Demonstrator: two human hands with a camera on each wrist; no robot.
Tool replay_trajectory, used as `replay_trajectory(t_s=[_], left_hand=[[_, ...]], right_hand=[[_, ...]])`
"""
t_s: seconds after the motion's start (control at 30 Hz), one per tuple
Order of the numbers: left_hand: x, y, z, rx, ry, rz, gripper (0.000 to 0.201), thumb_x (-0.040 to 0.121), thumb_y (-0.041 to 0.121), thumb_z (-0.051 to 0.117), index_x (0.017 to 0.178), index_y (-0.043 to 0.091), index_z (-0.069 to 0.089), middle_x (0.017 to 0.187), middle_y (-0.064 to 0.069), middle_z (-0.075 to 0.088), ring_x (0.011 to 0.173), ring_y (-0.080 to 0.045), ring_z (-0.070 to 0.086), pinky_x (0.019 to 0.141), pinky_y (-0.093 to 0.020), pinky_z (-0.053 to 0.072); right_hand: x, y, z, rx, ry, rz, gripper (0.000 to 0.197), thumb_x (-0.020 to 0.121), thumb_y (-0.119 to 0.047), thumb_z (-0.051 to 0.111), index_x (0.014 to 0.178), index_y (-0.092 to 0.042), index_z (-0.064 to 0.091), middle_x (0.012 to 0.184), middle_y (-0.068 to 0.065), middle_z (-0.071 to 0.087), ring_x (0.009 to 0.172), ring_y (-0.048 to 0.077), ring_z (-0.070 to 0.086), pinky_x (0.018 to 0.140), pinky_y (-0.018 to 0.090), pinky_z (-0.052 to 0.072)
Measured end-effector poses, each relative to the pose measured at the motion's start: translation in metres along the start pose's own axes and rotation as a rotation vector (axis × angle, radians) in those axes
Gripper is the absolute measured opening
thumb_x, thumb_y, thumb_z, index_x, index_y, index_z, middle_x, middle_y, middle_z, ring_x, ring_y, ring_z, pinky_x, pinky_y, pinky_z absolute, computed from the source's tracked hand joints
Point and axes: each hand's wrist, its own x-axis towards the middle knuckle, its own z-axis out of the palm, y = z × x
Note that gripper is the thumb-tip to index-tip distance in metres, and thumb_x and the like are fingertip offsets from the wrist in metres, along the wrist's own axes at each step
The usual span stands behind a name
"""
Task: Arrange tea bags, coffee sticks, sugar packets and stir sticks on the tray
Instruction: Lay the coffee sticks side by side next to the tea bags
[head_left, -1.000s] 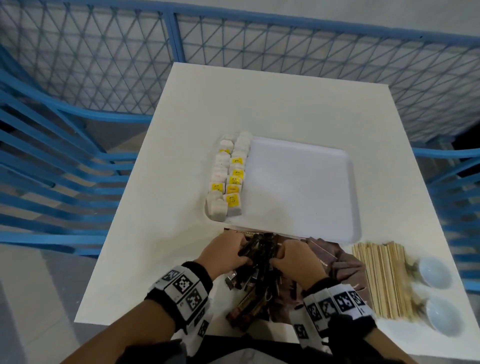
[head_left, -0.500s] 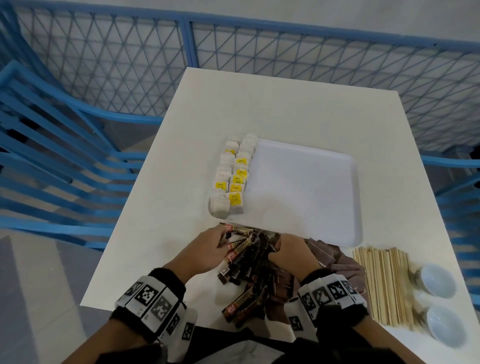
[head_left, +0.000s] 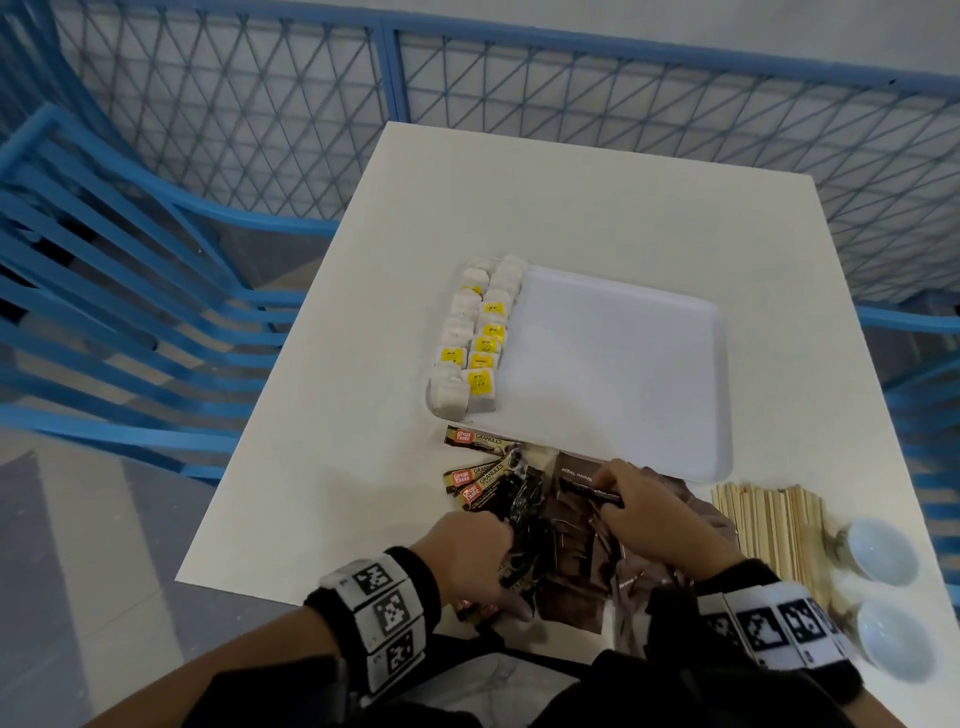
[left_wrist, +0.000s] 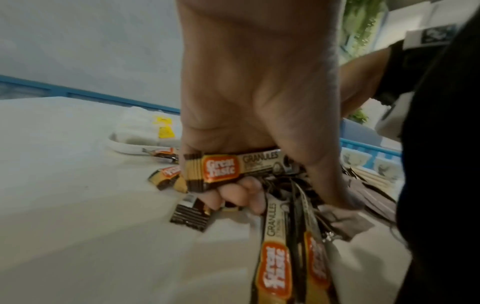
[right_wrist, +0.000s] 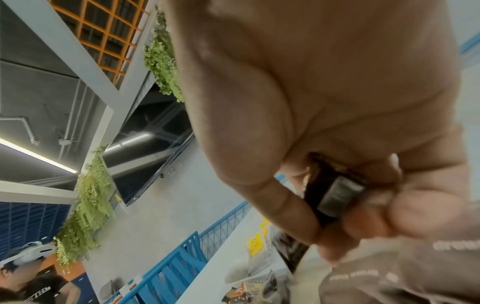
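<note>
Since a second ago our hands have drawn apart over the pile at the tabletop's near edge: our left hand (head_left: 470, 556) has pulled back toward us and our right hand (head_left: 641, 514) has shifted right, onto the brown sugar packets (head_left: 576, 561). We curl our left fingers (left_wrist: 235, 197) round a stacked bundle of Great Taste coffee sticks (left_wrist: 231, 171), thumb pressed along its top, with more sticks lying beneath and beside it. Our right hand pinches a dark coffee stick (head_left: 589, 491) between thumb and curled fingers, just above the sugar packets. A few loose coffee sticks (head_left: 475, 457) lie between the pile and the white tray (head_left: 649, 364). Tea bags (head_left: 478, 338) fill two rows along the tray's left edge. Wooden stir sticks (head_left: 769, 519) lie near the tabletop's near right corner, with two white bowls (head_left: 878, 561) just beside them.
</note>
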Motion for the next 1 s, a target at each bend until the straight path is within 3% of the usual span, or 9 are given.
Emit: replay_trajectory(t_s=[0.1,0.17,0.27,0.33,0.43,0.53,0.63,0.77,1.0], left_hand=[[0.003,0.007,0.003,0.104,0.022,-0.013,0.050,0.082,0.044,0.062,0.107,0.000,0.058,0.107,-0.013,0.061,0.095,-0.029,0.061,0.066,-0.033,0.041],[0.003,0.004,0.004,0.048,0.010,-0.013,0.045,0.084,0.040,0.063,0.105,0.001,0.057,0.105,-0.013,0.060,0.094,-0.029,0.060,0.066,-0.032,0.040],[-0.001,-0.015,0.006,-0.216,0.011,0.032,0.023,0.082,0.030,0.064,0.079,0.011,0.051,0.080,-0.006,0.056,0.077,-0.025,0.056,0.062,-0.029,0.039],[-0.007,-0.029,0.006,-0.378,0.046,0.047,0.022,0.082,0.023,0.062,0.069,0.014,0.047,0.072,-0.002,0.052,0.071,-0.024,0.055,0.059,-0.026,0.039],[-0.017,-0.044,0.007,-0.446,0.122,0.075,0.019,0.081,0.030,0.060,0.075,0.014,0.053,0.079,0.002,0.046,0.075,-0.019,0.048,0.057,-0.017,0.032],[-0.023,-0.048,0.013,-0.487,0.157,0.086,0.026,0.071,0.035,0.052,0.082,0.012,0.057,0.085,0.008,0.039,0.084,-0.017,0.047,0.062,-0.012,0.033],[-0.020,-0.046,0.019,-0.458,0.159,0.029,0.045,0.073,0.037,0.061,0.107,0.006,0.058,0.106,0.001,0.042,0.100,-0.018,0.050,0.079,-0.017,0.039],[-0.019,-0.037,0.023,-0.219,0.101,0.016,0.062,0.075,0.024,0.075,0.126,0.012,0.043,0.128,-0.004,0.046,0.115,-0.022,0.049,0.092,-0.030,0.043],[-0.027,-0.040,0.024,-0.114,0.124,-0.003,0.037,0.088,0.023,0.056,0.123,0.011,0.053,0.123,-0.007,0.052,0.109,-0.023,0.054,0.086,-0.028,0.044]], right_hand=[[-0.003,-0.002,0.006,0.069,0.008,-0.044,0.013,0.095,-0.021,0.045,0.108,-0.018,0.045,0.096,-0.001,0.057,0.082,0.015,0.055,0.065,0.015,0.039],[-0.004,-0.004,0.009,0.065,0.013,-0.082,0.018,0.097,-0.027,0.043,0.110,-0.016,0.047,0.093,-0.001,0.060,0.079,0.014,0.054,0.063,0.012,0.036],[-0.004,-0.004,0.014,0.043,-0.042,-0.136,0.014,0.097,-0.024,0.042,0.106,-0.014,0.045,0.088,0.008,0.066,0.067,0.016,0.054,0.059,0.024,0.040],[-0.004,-0.004,0.017,-0.004,-0.062,-0.173,0.008,0.094,-0.018,0.042,0.100,-0.013,0.039,0.078,0.009,0.062,0.059,0.017,0.050,0.054,0.026,0.038],[-0.004,-0.010,0.017,-0.089,-0.087,-0.253,0.008,0.093,-0.013,0.041,0.098,-0.013,0.035,0.072,0.002,0.053,0.059,0.015,0.044,0.053,0.023,0.031],[-0.004,-0.023,0.019,-0.246,-0.121,-0.370,0.012,0.090,-0.011,0.041,0.103,-0.010,0.041,0.089,0.007,0.057,0.075,0.021,0.050,0.066,0.029,0.035],[-0.004,-0.033,0.030,-0.499,-0.157,-0.539,0.023,0.087,-0.014,0.042,0.110,-0.014,0.046,0.103,0.010,0.061,0.093,0.028,0.056,0.080,0.035,0.040],[0.010,-0.036,0.048,-0.851,-0.199,-0.665,0.032,0.094,-0.015,0.040,0.125,-0.015,0.046,0.120,0.010,0.054,0.110,0.028,0.050,0.093,0.039,0.036],[0.027,-0.042,0.047,-0.924,-0.150,-0.729,0.031,0.092,-0.004,0.041,0.121,-0.009,0.048,0.120,0.015,0.051,0.107,0.032,0.053,0.090,0.040,0.038]])
